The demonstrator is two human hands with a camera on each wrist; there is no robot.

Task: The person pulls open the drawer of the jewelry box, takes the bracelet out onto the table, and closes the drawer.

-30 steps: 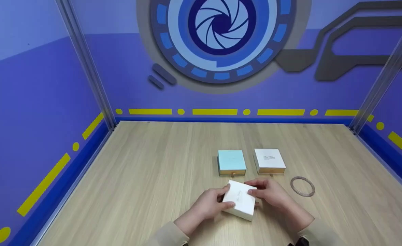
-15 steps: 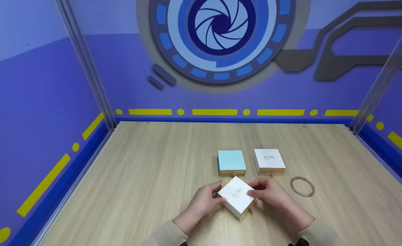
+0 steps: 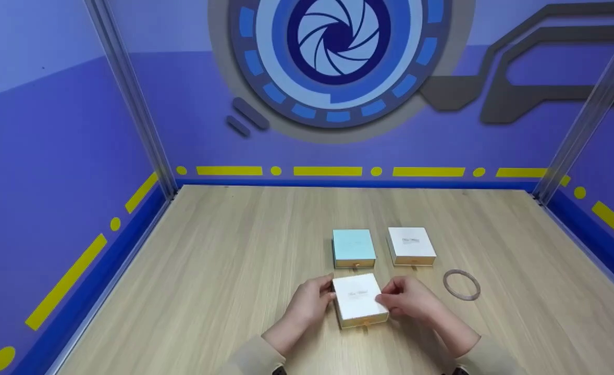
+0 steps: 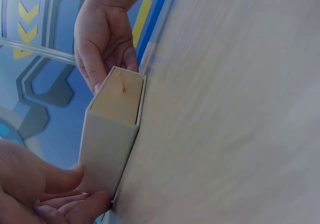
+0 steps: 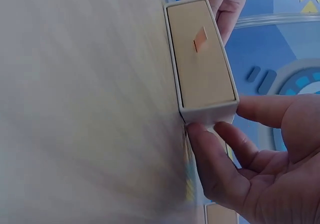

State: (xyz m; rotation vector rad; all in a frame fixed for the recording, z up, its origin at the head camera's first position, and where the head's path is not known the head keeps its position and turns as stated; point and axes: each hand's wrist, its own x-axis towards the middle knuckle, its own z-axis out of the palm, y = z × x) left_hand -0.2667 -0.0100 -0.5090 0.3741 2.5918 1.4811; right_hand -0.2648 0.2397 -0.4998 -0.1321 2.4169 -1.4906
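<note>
In the head view a white drawer box point(image 3: 360, 297) sits on the wooden table, its tan drawer front and small orange pull tab facing me. My left hand point(image 3: 309, 302) holds it by the left side, thumb and fingers at the edge. At the right side my right hand point(image 3: 411, 298) grips it, thumb on the top edge and fingers against the side. The right wrist view shows the closed drawer front point(image 5: 202, 59) with its pull tab point(image 5: 200, 39). In the left wrist view, the left fingertips point(image 4: 97, 204) touch the box's lower corner.
Behind the held box stand a light-blue drawer box point(image 3: 354, 245) and another white drawer box point(image 3: 411, 242), side by side. A thin translucent bangle point(image 3: 462, 285) lies to the right of my right hand. Blue printed walls point(image 3: 286, 151) enclose the table's back and sides.
The white box has been turned on the table, so its tab side swings from the right round to face me. Both hands have shifted their hold along its sides.
</note>
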